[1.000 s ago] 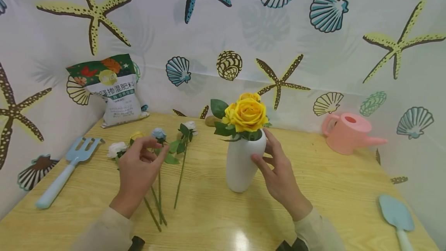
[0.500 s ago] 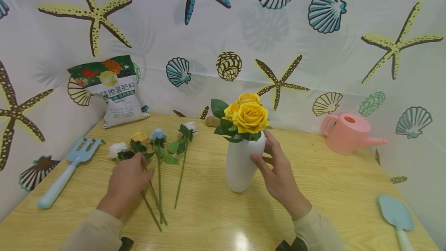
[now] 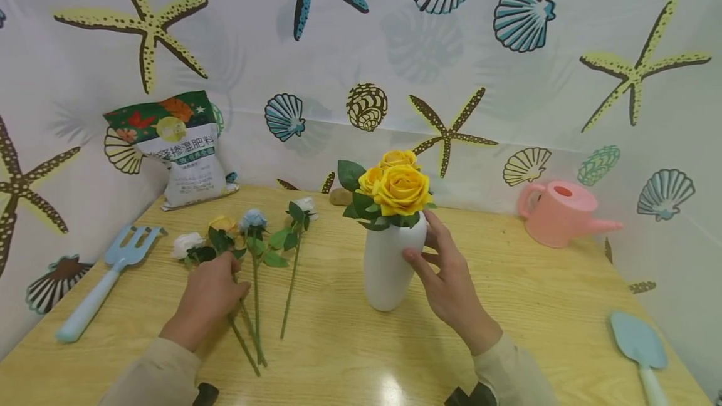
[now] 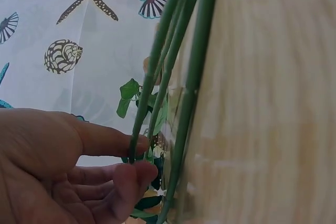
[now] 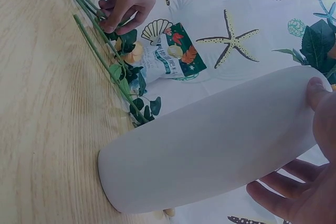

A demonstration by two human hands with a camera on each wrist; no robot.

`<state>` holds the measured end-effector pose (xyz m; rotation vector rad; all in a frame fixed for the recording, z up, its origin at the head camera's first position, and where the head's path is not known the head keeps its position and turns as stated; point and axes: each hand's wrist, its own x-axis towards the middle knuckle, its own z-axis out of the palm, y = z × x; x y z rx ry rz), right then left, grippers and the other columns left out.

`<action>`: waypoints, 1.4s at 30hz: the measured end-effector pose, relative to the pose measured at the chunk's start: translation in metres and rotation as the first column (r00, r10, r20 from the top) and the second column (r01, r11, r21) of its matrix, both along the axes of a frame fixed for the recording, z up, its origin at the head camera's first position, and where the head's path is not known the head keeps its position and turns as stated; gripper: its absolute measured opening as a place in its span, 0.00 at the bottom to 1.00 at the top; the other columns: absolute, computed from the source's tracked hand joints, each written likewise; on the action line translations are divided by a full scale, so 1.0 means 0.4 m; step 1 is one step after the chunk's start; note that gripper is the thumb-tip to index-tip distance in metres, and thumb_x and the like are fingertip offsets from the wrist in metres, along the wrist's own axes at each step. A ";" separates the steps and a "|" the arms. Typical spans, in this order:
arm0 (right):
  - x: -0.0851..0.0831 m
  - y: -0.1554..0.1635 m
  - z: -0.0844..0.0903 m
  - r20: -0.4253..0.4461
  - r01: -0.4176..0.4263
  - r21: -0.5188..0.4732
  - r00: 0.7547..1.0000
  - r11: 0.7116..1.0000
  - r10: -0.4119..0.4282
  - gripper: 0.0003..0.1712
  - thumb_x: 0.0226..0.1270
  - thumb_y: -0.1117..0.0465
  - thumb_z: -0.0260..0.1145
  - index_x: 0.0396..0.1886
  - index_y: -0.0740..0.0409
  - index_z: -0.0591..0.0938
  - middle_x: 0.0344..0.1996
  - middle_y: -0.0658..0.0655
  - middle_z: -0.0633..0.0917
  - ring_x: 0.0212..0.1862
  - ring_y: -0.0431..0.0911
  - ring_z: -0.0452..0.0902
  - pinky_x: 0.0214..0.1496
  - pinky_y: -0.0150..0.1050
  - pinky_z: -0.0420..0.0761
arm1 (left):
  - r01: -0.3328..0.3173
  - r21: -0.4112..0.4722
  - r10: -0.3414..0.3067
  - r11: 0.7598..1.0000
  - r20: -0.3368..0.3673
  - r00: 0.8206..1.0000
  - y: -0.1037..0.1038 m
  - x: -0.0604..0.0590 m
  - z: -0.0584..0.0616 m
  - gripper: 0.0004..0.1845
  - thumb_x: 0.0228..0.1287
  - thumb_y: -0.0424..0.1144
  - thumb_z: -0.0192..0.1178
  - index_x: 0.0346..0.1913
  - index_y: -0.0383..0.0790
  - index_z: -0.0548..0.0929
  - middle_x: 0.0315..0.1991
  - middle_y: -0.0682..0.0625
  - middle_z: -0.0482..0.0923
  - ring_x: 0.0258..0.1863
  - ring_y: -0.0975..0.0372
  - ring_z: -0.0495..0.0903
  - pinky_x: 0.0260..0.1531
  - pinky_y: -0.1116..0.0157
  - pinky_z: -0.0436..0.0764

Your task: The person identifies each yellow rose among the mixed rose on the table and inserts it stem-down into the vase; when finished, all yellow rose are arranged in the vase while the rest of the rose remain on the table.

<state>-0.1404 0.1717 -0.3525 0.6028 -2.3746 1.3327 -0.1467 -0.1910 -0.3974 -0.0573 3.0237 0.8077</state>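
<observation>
My left hand (image 3: 207, 293) is low over the loose artificial roses at the left. In the left wrist view its thumb and fingers (image 4: 137, 179) pinch a green stem (image 4: 153, 72); which bloom it belongs to is hidden. Ahead of that hand lie a white rose (image 3: 187, 245), a yellow rose (image 3: 223, 223) and a blue rose (image 3: 252, 218). Another white rose (image 3: 305, 205) lies apart, to their right. My right hand (image 3: 454, 284) holds the upper right side of a white vase (image 3: 389, 268), thumb in front. Yellow roses (image 3: 402, 189) with green leaves fill its mouth.
A blue hand fork (image 3: 115, 274) lies at the far left, near a standing fertilizer bag (image 3: 194, 171). At the right are a pink watering can (image 3: 564, 215) and a blue trowel (image 3: 640, 343). Behind the wooden table hangs a seashell-print cloth (image 3: 338, 55).
My left hand has come down and left from in front of the blue rose to the stems, its fingers now closing on one. The right hand has stayed on the vase.
</observation>
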 end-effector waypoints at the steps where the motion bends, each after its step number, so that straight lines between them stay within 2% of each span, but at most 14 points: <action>1: 0.000 0.000 0.000 0.003 0.001 0.001 1.000 1.000 -0.001 0.40 0.71 0.63 0.65 0.78 0.52 0.58 0.62 0.64 0.78 0.62 0.59 0.79 0.58 0.57 0.83 | -0.005 0.004 0.005 1.000 -0.004 1.000 0.001 -0.001 0.002 0.21 0.64 0.34 0.65 0.53 0.21 0.75 0.29 0.40 0.82 0.22 0.57 0.75 0.27 0.57 0.79; 9: 0.002 0.003 -0.002 -0.004 0.012 -0.007 1.000 1.000 -0.012 0.41 0.71 0.63 0.66 0.79 0.51 0.59 0.62 0.63 0.78 0.61 0.58 0.79 0.57 0.57 0.83 | -0.048 0.057 0.051 0.997 -0.054 0.997 0.008 0.001 0.028 0.21 0.65 0.34 0.66 0.53 0.19 0.76 0.23 0.43 0.82 0.19 0.60 0.78 0.24 0.57 0.80; 13: 0.005 0.002 -0.001 -0.012 0.024 -0.020 1.000 1.000 -0.024 0.41 0.69 0.63 0.68 0.78 0.51 0.60 0.60 0.63 0.79 0.60 0.57 0.80 0.55 0.54 0.84 | -0.055 0.125 0.070 0.991 -0.113 0.991 0.015 0.009 0.056 0.22 0.66 0.34 0.66 0.55 0.21 0.75 0.29 0.40 0.85 0.19 0.60 0.81 0.27 0.56 0.82; 16: 0.007 0.000 -0.001 -0.022 0.031 -0.026 0.999 0.999 -0.031 0.42 0.68 0.64 0.69 0.77 0.52 0.61 0.59 0.63 0.80 0.60 0.57 0.81 0.54 0.52 0.85 | -0.076 0.218 0.116 0.973 -0.179 0.977 0.033 0.020 0.085 0.24 0.68 0.35 0.65 0.61 0.25 0.73 0.35 0.38 0.86 0.19 0.63 0.82 0.24 0.61 0.81; 18: 0.007 -0.001 -0.002 -0.026 0.035 -0.025 0.999 0.999 -0.035 0.42 0.67 0.64 0.69 0.77 0.53 0.61 0.58 0.63 0.81 0.59 0.56 0.81 0.54 0.52 0.85 | -0.084 0.274 0.159 0.958 -0.266 0.951 0.052 0.028 0.107 0.26 0.67 0.36 0.66 0.64 0.28 0.73 0.38 0.38 0.86 0.20 0.67 0.82 0.22 0.66 0.79; 19: 0.007 -0.001 -0.002 -0.027 0.036 -0.024 0.999 0.999 -0.037 0.42 0.67 0.64 0.70 0.77 0.53 0.61 0.58 0.62 0.81 0.59 0.56 0.81 0.53 0.51 0.85 | -0.082 0.302 0.182 0.950 -0.321 0.930 0.064 0.033 0.119 0.27 0.67 0.36 0.67 0.65 0.30 0.73 0.39 0.39 0.87 0.20 0.70 0.81 0.22 0.69 0.79; 21: 0.006 -0.001 -0.002 -0.029 0.037 -0.025 0.999 0.999 -0.038 0.42 0.67 0.64 0.70 0.77 0.53 0.62 0.58 0.63 0.81 0.59 0.56 0.81 0.53 0.51 0.85 | -0.048 0.375 0.225 0.926 -0.446 0.866 0.093 0.044 0.142 0.26 0.66 0.35 0.68 0.65 0.33 0.75 0.39 0.40 0.88 0.20 0.76 0.80 0.23 0.75 0.79; 24: 0.005 0.000 -0.002 -0.035 0.042 -0.021 0.998 0.999 -0.043 0.42 0.67 0.64 0.70 0.77 0.53 0.62 0.58 0.63 0.81 0.58 0.57 0.81 0.53 0.52 0.86 | 0.105 0.499 0.279 0.860 -0.633 0.722 0.147 0.061 0.182 0.23 0.62 0.29 0.69 0.61 0.32 0.79 0.36 0.41 0.89 0.23 0.80 0.80 0.25 0.80 0.79; 27: 0.004 0.000 -0.002 -0.043 0.044 -0.017 0.998 0.999 -0.044 0.42 0.67 0.63 0.70 0.77 0.53 0.62 0.59 0.63 0.81 0.58 0.57 0.81 0.52 0.53 0.86 | 0.321 0.578 0.327 0.750 -0.746 0.581 0.207 0.078 0.228 0.21 0.58 0.21 0.68 0.56 0.27 0.80 0.35 0.49 0.89 0.25 0.76 0.84 0.26 0.78 0.82; 30: 0.004 -0.002 -0.001 -0.040 0.041 -0.015 0.998 0.999 -0.042 0.41 0.67 0.63 0.70 0.77 0.52 0.62 0.59 0.63 0.81 0.58 0.57 0.81 0.52 0.53 0.86 | 0.486 0.604 0.390 0.632 -0.790 0.474 0.271 0.096 0.271 0.19 0.58 0.21 0.69 0.52 0.23 0.80 0.34 0.56 0.88 0.26 0.70 0.86 0.26 0.74 0.84; 33: 0.004 -0.005 0.000 -0.025 0.037 -0.017 0.999 0.999 -0.037 0.41 0.68 0.62 0.69 0.77 0.51 0.62 0.59 0.63 0.81 0.59 0.57 0.81 0.53 0.52 0.86 | 0.619 0.588 0.446 0.521 -0.806 0.390 0.332 0.111 0.302 0.19 0.57 0.21 0.70 0.51 0.20 0.79 0.34 0.52 0.87 0.27 0.65 0.87 0.27 0.72 0.84; 36: 0.004 -0.007 0.000 -0.015 0.032 -0.020 0.999 0.999 -0.033 0.41 0.68 0.62 0.69 0.77 0.51 0.61 0.59 0.62 0.81 0.59 0.56 0.81 0.54 0.52 0.86 | 0.714 0.531 0.468 0.455 -0.825 0.316 0.384 0.116 0.329 0.20 0.57 0.22 0.70 0.51 0.18 0.78 0.34 0.46 0.86 0.29 0.62 0.86 0.28 0.70 0.84; 38: 0.004 -0.007 0.001 -0.012 0.030 -0.022 0.999 0.999 -0.030 0.41 0.69 0.61 0.69 0.77 0.52 0.61 0.60 0.62 0.80 0.60 0.56 0.81 0.54 0.52 0.85 | 0.758 0.488 0.461 0.432 -0.842 0.280 0.411 0.113 0.345 0.19 0.58 0.23 0.70 0.50 0.17 0.78 0.33 0.43 0.84 0.29 0.61 0.86 0.28 0.69 0.84; 42: 0.003 -0.007 0.003 -0.018 0.032 -0.022 0.999 0.999 -0.033 0.40 0.70 0.62 0.68 0.77 0.52 0.61 0.60 0.63 0.80 0.59 0.56 0.81 0.53 0.51 0.86 | 0.797 0.420 0.403 0.433 -0.882 0.246 0.450 0.102 0.377 0.20 0.60 0.27 0.70 0.49 0.15 0.77 0.31 0.38 0.82 0.30 0.60 0.86 0.28 0.68 0.85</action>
